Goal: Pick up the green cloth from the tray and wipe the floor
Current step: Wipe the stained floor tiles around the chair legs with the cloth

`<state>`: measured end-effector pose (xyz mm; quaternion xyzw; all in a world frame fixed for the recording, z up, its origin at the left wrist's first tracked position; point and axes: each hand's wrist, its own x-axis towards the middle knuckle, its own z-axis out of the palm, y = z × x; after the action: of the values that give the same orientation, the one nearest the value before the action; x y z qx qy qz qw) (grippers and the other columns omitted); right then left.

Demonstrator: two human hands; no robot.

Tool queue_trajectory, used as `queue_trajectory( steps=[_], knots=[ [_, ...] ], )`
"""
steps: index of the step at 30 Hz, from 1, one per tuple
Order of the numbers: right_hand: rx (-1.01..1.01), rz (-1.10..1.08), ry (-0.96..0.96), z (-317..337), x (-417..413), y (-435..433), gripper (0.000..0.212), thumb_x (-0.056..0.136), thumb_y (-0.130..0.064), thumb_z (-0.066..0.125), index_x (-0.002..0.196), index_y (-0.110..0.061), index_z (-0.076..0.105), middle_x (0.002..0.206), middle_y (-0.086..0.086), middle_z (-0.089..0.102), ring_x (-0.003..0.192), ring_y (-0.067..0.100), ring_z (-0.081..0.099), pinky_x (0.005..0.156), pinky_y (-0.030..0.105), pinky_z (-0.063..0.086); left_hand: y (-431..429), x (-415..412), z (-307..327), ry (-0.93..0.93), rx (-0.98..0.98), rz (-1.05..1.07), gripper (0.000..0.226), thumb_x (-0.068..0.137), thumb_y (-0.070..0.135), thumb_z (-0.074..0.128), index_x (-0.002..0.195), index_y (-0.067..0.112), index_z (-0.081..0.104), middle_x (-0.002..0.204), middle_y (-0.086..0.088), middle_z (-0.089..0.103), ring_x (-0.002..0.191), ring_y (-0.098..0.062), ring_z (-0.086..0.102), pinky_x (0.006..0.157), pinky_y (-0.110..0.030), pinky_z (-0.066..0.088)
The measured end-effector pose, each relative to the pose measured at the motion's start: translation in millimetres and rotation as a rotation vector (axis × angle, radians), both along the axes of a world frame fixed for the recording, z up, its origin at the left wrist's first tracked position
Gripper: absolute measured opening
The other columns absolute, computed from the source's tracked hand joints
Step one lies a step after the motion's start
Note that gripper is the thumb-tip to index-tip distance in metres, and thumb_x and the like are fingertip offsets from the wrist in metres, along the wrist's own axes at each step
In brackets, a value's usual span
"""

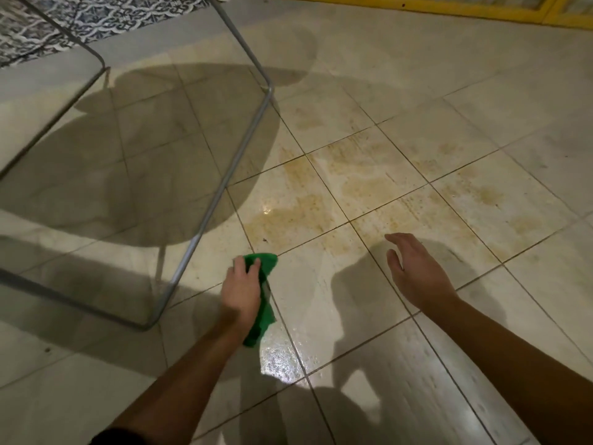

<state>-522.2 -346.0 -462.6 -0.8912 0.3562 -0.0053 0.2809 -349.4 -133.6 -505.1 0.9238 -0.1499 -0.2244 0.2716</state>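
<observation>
My left hand presses the green cloth onto the tiled floor, its fingers curled over the cloth's front edge. The cloth sticks out ahead of the fingers and trails back beside my wrist. Brownish stains spread over the pale tiles just beyond the cloth. A wet, shiny patch lies right behind the cloth. My right hand hovers just above the floor to the right, fingers relaxed and holding nothing. No tray is in view.
A grey metal tube frame of a piece of furniture stands on the left, its leg close to my left hand. A patterned blue-white rug lies at the top left. A yellow frame runs along the top right.
</observation>
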Motion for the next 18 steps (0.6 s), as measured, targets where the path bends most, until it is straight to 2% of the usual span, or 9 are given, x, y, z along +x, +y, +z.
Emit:
queue_trajectory(
  steps=[4, 7, 8, 11, 12, 14, 16, 18],
  knots=[
    [-0.019, 0.036, -0.026, 2, 17, 2, 0.038, 0.097, -0.019, 0.035, 0.133, -0.009, 0.040, 0.137, 0.007, 0.043, 0.124, 0.021, 0.042, 0.101, 0.035, 0.037, 27, 44, -5, -0.013, 0.017, 0.301, 0.036, 0.097, 0.030, 0.033, 0.122, 0.005, 0.043, 0.121, -0.025, 0.049, 0.110, -0.041, 0.049, 0.092, -0.049, 0.040],
    [-0.036, 0.060, -0.054, 1, 28, -1, 0.037, 0.097, -0.018, 0.036, 0.132, -0.007, 0.041, 0.135, 0.009, 0.045, 0.121, 0.022, 0.045, 0.099, 0.036, 0.038, 24, 18, -2, -0.040, -0.024, 0.255, 0.025, 0.098, 0.027, 0.034, 0.103, 0.004, 0.043, 0.096, -0.023, 0.053, 0.088, -0.041, 0.057, 0.074, -0.046, 0.049],
    [-0.037, 0.062, -0.057, 1, 31, -1, 0.037, 0.097, -0.018, 0.036, 0.132, -0.007, 0.041, 0.135, 0.010, 0.045, 0.121, 0.023, 0.045, 0.099, 0.036, 0.039, 17, 12, -3, -0.057, -0.019, 0.220, 0.025, 0.098, 0.027, 0.034, 0.103, 0.005, 0.043, 0.095, -0.020, 0.053, 0.087, -0.040, 0.057, 0.072, -0.045, 0.049],
    [-0.038, 0.073, -0.069, -1, 40, -1, 0.036, 0.097, -0.017, 0.037, 0.131, -0.006, 0.042, 0.133, 0.010, 0.046, 0.119, 0.023, 0.046, 0.095, 0.034, 0.039, -1, 9, -4, -0.024, -0.001, 0.088, 0.030, 0.098, 0.022, 0.033, 0.121, 0.008, 0.046, 0.119, -0.019, 0.047, 0.106, -0.038, 0.049, 0.086, -0.044, 0.044],
    [-0.040, 0.077, -0.075, -2, 43, -1, 0.036, 0.096, -0.017, 0.037, 0.130, -0.006, 0.042, 0.132, 0.010, 0.047, 0.118, 0.023, 0.046, 0.095, 0.034, 0.039, -3, 15, -5, -0.027, -0.008, 0.070, 0.030, 0.097, 0.021, 0.033, 0.123, 0.011, 0.045, 0.121, -0.018, 0.046, 0.106, -0.038, 0.050, 0.088, -0.045, 0.045],
    [-0.034, 0.080, -0.076, -2, 47, 0, 0.036, 0.096, -0.017, 0.037, 0.130, -0.007, 0.042, 0.133, 0.009, 0.046, 0.120, 0.022, 0.046, 0.096, 0.034, 0.039, 0, 34, -5, 0.004, -0.065, 0.152, 0.024, 0.097, 0.028, 0.033, 0.115, 0.017, 0.043, 0.108, -0.015, 0.052, 0.091, -0.034, 0.058, 0.081, -0.048, 0.052],
    [-0.024, 0.075, -0.077, -2, 50, -1, 0.036, 0.096, -0.017, 0.037, 0.130, -0.008, 0.042, 0.133, 0.007, 0.046, 0.120, 0.021, 0.046, 0.097, 0.035, 0.039, 9, 53, -6, -0.076, 0.017, 0.270, 0.023, 0.097, 0.034, 0.030, 0.112, 0.018, 0.039, 0.093, -0.011, 0.053, 0.077, -0.029, 0.060, 0.068, -0.044, 0.054],
    [-0.026, 0.079, -0.074, -3, 50, -3, 0.036, 0.097, -0.018, 0.037, 0.130, -0.009, 0.042, 0.133, 0.007, 0.046, 0.119, 0.021, 0.046, 0.095, 0.035, 0.040, 12, 57, -2, -0.045, -0.009, 0.362, 0.024, 0.098, 0.027, 0.033, 0.115, 0.013, 0.039, 0.096, -0.015, 0.052, 0.083, -0.034, 0.059, 0.070, -0.045, 0.051]
  ],
)
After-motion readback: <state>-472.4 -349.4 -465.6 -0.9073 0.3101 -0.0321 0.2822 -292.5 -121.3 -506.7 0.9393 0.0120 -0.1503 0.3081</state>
